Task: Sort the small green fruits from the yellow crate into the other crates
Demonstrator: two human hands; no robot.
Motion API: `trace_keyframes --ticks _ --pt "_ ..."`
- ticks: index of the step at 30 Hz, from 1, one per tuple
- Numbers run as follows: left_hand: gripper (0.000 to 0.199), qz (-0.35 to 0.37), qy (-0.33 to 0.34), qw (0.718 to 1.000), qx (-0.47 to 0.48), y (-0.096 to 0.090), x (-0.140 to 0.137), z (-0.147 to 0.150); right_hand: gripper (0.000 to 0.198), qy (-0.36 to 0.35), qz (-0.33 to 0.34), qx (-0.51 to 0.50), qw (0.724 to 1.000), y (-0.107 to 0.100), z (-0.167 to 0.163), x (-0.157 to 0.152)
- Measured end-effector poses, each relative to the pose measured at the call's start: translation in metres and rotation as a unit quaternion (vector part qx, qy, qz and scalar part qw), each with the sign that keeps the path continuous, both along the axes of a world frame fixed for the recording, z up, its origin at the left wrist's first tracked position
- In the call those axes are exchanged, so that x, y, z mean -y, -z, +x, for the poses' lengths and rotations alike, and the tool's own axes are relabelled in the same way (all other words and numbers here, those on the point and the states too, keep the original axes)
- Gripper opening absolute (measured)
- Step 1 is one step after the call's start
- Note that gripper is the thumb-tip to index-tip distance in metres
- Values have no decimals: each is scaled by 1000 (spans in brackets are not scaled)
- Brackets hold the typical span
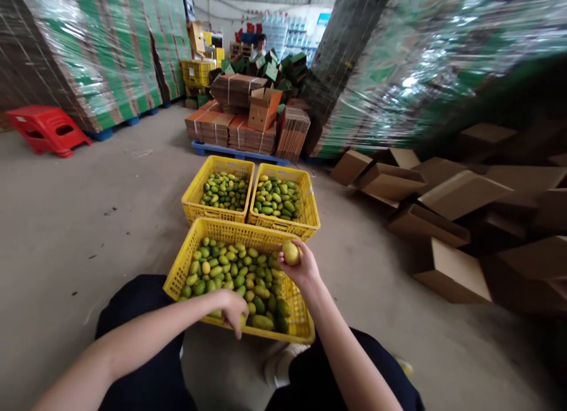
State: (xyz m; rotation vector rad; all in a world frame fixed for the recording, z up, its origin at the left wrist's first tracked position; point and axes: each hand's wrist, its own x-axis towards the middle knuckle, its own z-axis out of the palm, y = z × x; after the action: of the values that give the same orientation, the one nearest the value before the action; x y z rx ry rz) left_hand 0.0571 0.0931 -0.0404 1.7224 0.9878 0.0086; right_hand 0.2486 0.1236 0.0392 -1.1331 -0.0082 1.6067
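Note:
In front of me on the floor is a yellow plastic crate (305, 313) holding many green and yellow mangoes (239, 269). My right hand (303, 269) is above the crate's right side, palm up, with its fingers closed round a yellowish mango (291, 253). At the crate's near edge, my left hand (233, 309) points downward with bent fingers. A yellow-green mango (243, 320) shows beside those fingers and appears to be in their grasp, though the hand covers most of it.
Two more yellow crates of mangoes, a left one (190, 204) and a right one (312, 213), stand just beyond. Flattened cartons (252, 133) lie on a blue pallet (239, 153). Open cardboard boxes (460, 192) are heaped at right. A red stool (46, 127) stands left; a person (260, 45) is far back.

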Motion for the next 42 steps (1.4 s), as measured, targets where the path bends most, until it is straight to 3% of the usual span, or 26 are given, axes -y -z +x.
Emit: trace_keyframes --ticks 2,5,9,11,14,17,20,23,25,29,33,36,38,40,42 --pt "41 -21 -32 999 -6 0 -1 -2 17 -13 3 1 1000 3 2 4" --pt "33 25 -150 988 23 -17 -40 -15 20 -38 5 1 999 7 2 9" --pt "36 136 -337 930 63 -41 -107 -43 21 -51 9 8 999 14 2 10" --pt "30 163 -356 920 34 -43 -118 -52 21 -57 9 18 998 18 1 9" --pt "22 139 -261 955 -9 -38 -100 -51 21 -89 18 63 994 27 -7 9" --pt "31 96 -118 985 -83 -33 -70 -44 21 -180 37 121 976 37 -22 19" --pt "30 101 -11 978 -184 -36 -51 -46 18 -308 30 129 942 46 -40 40" --pt "33 156 15 960 -233 -46 -47 -54 34 -404 3 120 907 54 -52 58" --pt "41 191 30 950 -247 -52 -48 -59 44 -420 -9 116 900 58 -52 56" --pt "45 226 79 934 -264 -56 -49 -64 28 -338 16 122 933 47 -16 16" --pt "47 219 108 923 -297 -56 -46 -67 21 -156 72 139 975 26 40 -29" --pt "49 216 129 907 -338 -55 -46 -70 14 -52 55 185 980 28 58 -36" --pt "49 215 127 903 -349 -54 -47 -72 9 -68 43 211 974 41 53 -31" --pt "49 209 121 905 -349 -52 -47 -73 16 -182 59 318 928 58 40 -23" --pt "48 205 119 907 -348 -52 -48 -73 27 -317 72 470 821 78 27 -17"
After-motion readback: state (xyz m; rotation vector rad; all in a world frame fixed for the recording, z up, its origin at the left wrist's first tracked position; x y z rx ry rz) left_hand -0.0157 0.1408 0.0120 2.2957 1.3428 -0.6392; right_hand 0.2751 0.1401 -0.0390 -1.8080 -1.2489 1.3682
